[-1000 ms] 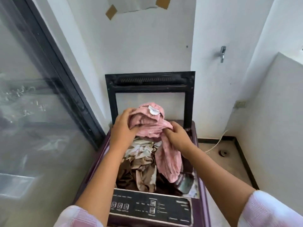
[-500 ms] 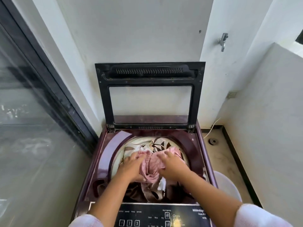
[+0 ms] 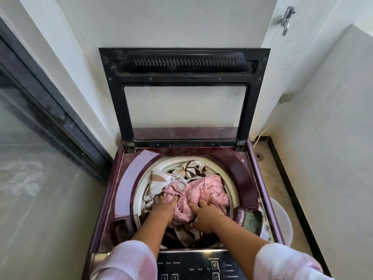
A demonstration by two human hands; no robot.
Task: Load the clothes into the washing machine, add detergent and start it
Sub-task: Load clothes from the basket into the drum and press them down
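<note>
A maroon top-loading washing machine (image 3: 260,174) stands with its black-framed lid (image 3: 182,93) raised against the wall. Inside its drum lie a pink garment (image 3: 205,191) and a brown-and-cream patterned cloth (image 3: 171,178). My left hand (image 3: 164,209) digs its fingers into the pink garment at the drum's left side. My right hand (image 3: 203,216) presses down on the same garment with spread fingers, just right of centre. The black control panel (image 3: 199,265) sits at the near edge, between my forearms.
A dark-framed glass sliding door (image 3: 40,138) runs along the left. White walls close in behind and to the right, with a metal tap (image 3: 285,19) high up. A pale plastic tub (image 3: 282,221) sits on the floor right of the machine.
Both hands brought the pink garment down from above the machine into the drum and now push it deeper. The camera has tilted further down over the drum.
</note>
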